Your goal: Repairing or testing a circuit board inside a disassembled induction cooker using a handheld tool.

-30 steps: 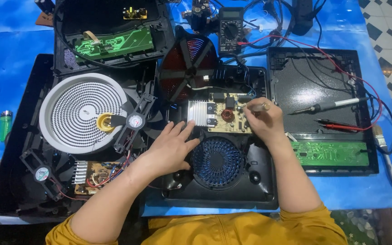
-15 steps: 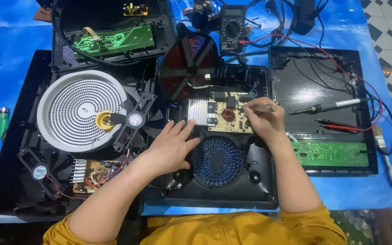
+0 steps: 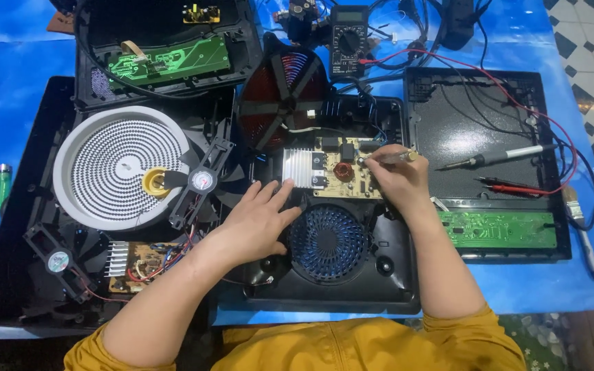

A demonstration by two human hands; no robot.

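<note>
Multimeter [image 3: 347, 40], green lighter [image 3: 1, 186], paintbrush [image 3: 581, 231]

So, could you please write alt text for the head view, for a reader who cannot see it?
A person's right hand holds a thin tool to a tan circuit board inside an opened black cooktop housing, while the left hand rests flat beside the round blue fan. Other dismantled cooktop parts lie around on a blue sheet.

Single head view, steeply downward, close.

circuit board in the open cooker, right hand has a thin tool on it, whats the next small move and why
Probably keep the thin tool tip steady on the circuit board. The right hand pinches it low over the board's upper right, and the left hand lies flat beside the finned heatsink, bracing the housing.
</note>
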